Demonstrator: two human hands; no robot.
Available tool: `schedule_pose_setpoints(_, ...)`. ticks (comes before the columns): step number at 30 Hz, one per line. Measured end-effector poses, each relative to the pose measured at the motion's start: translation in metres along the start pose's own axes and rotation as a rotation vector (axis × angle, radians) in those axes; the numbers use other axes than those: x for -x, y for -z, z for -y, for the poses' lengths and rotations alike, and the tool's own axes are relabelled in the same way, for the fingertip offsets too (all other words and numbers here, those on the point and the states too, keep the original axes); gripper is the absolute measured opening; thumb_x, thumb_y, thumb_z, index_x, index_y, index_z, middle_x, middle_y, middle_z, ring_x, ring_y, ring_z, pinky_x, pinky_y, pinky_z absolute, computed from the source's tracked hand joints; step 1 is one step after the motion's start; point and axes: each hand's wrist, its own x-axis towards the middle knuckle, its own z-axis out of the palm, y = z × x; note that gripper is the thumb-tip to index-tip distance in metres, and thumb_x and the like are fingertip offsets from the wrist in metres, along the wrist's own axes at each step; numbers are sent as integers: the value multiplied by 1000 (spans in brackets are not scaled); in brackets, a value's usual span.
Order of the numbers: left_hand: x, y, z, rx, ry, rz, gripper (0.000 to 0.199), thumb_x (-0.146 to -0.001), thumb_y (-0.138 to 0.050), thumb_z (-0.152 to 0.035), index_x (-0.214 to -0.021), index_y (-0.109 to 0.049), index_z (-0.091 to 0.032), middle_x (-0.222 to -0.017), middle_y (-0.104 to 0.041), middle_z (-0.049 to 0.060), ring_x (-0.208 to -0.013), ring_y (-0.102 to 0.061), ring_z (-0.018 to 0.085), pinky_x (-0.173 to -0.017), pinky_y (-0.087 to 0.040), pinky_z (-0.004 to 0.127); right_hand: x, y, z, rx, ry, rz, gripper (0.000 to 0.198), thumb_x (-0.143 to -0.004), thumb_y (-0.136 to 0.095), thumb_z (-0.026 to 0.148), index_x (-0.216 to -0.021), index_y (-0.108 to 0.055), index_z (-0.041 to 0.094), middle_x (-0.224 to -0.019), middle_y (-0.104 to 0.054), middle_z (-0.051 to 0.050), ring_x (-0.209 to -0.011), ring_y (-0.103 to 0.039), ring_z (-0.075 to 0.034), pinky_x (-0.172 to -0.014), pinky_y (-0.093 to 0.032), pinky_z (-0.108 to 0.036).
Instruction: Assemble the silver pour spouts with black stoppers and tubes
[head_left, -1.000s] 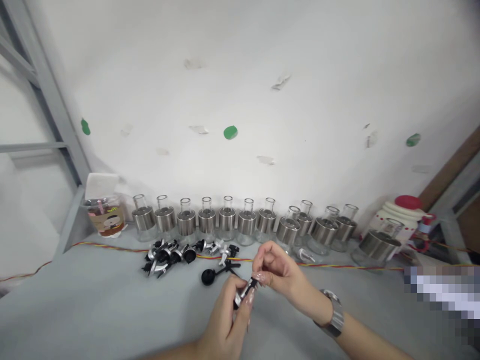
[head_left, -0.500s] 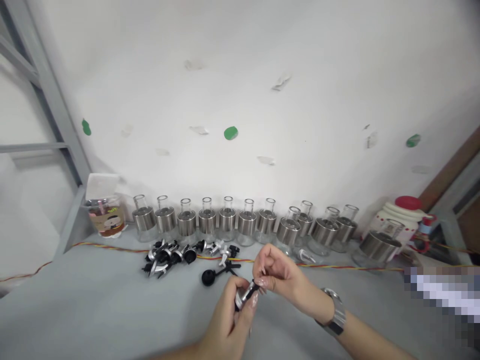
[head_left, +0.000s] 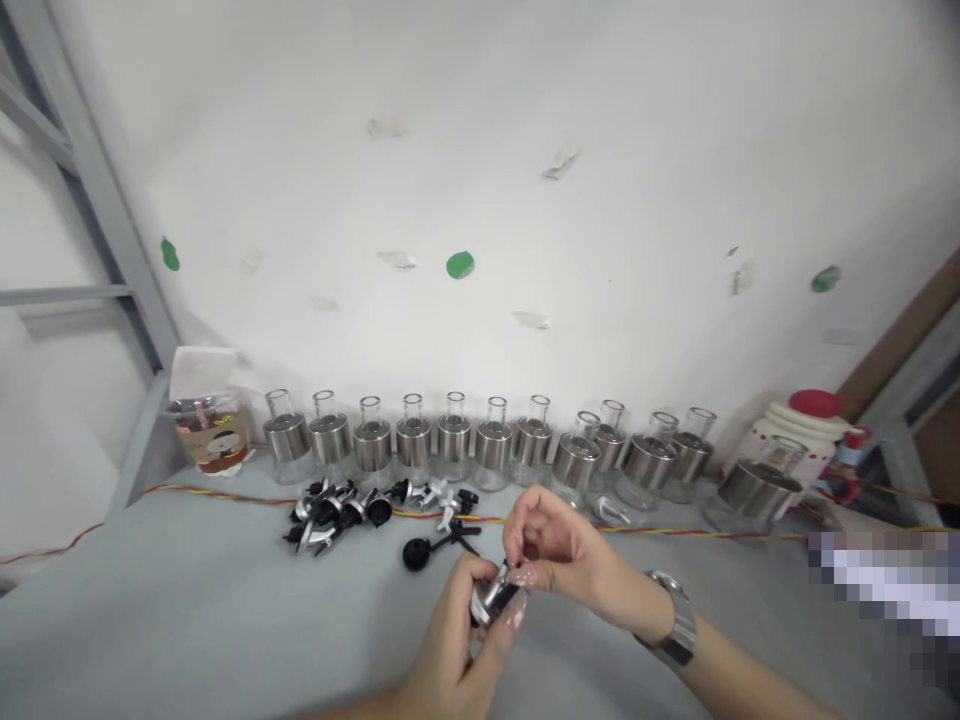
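Observation:
My left hand (head_left: 457,645) is closed round a silver-and-black bottle pourer (head_left: 491,603), low in the middle of the view. The thumb and fingertips of my right hand (head_left: 559,550) pinch at the pourer's upper, black end. Fingers partly hide the piece, so its finer parts do not show. Just beyond my left hand lies a black pourer part with a round base (head_left: 416,554). Farther left, a pile of black and silver pourer parts (head_left: 330,515) rests on the grey table (head_left: 247,620).
Several glass bottles with steel sleeves (head_left: 454,440) line the white wall. A single silver spout (head_left: 613,511) lies before them. Twisted red-yellow wire (head_left: 240,496) crosses the table. A plastic cup (head_left: 214,440) stands left; a white jug with red lid (head_left: 799,430) stands right.
The pourer has turned slightly between my hands, showing more of its silver side. My right thumb has shifted a little along its upper end. Parts and bottles on the table stay put.

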Motion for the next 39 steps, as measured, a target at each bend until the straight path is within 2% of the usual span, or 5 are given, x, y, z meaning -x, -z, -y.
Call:
schedule_pose_setpoints(15,-4,6,-5,-228,-52,30,17,-87,-35,-35,-83,-41,-20,-70,-38,-3,-60,-37,10,-56,-33,22,-1,-1,-4,23,-10,-51,23,-76,-62,23,-81,-39,20,-70,-49,4,-59,-45,-7,-57,-37,-23)
schedule_pose_setpoints(20,-3,4,-5,-60,71,-5,25,-86,-34,-41,-76,-40,-20,-57,-36,-6,-49,-35,8,-47,-29,20,1,-6,-5,128,8,-112,19,-77,-60,25,-81,-41,20,-71,-48,3,-62,-45,-9,-59,-38,-24)
schedule_pose_setpoints(24,-5,4,-5,108,147,-47,26,-86,-35,-43,-75,-41,-20,-59,-38,-5,-50,-34,7,-45,-27,18,3,-9,-6,437,57,-225,12,-79,-57,25,-86,-48,21,-81,-49,0,-75,-47,-13,-69,-40,-28)
schedule_pose_setpoints(28,-7,4,-6,205,249,-80,26,-85,-38,-44,-74,-40,-20,-60,-38,-6,-48,-32,5,-43,-24,16,3,-8,-9,691,134,-201,8,-82,-51,24,-78,-55,20,-79,-50,-2,-76,-48,-15,-70,-39,-29)
schedule_pose_setpoints(39,-11,5,0,486,407,-89,30,-73,-53,-48,-73,-42,-20,-56,-43,-8,-37,-27,2,-33,-15,14,8,-12,-19,727,227,-221,11,-84,-47,24,-80,-56,20,-77,-52,-3,-73,-50,-16,-67,-40,-28)
